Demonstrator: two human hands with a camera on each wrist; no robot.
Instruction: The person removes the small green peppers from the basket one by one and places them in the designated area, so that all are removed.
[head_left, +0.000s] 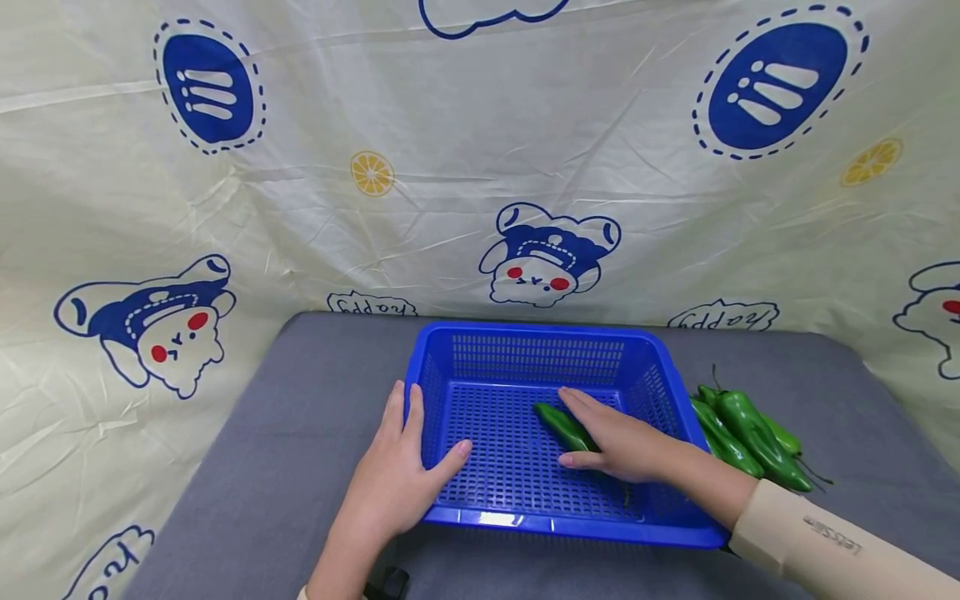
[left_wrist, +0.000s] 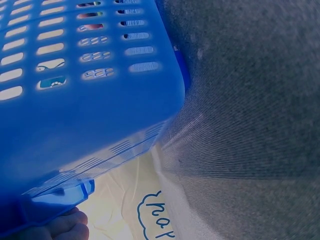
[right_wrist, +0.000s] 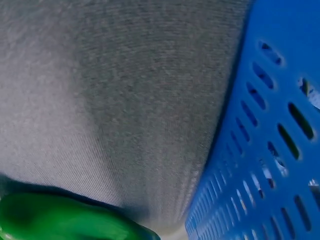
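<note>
A blue plastic basket [head_left: 495, 446] with slotted walls stands on the grey table. My left hand [head_left: 401, 479] rests at its left rim, fingers along the outside and thumb stretched over the inside. In the left wrist view, some fingers [left_wrist: 70, 227] show beside the rim. My right hand [head_left: 626, 442] is inside the basket and holds a long green pepper [head_left: 558, 423] between thumb and fingers, low over the slotted floor. The pepper's middle is hidden under the palm, and its thin stem pokes out below. The right wrist view does not show the right hand.
Several more green peppers [head_left: 750, 425] lie in a pile on the table, close to the basket's right wall. One pepper [right_wrist: 65, 217] shows in the right wrist view. A printed cloth [head_left: 450, 242] hangs behind the grey table [head_left: 247, 500].
</note>
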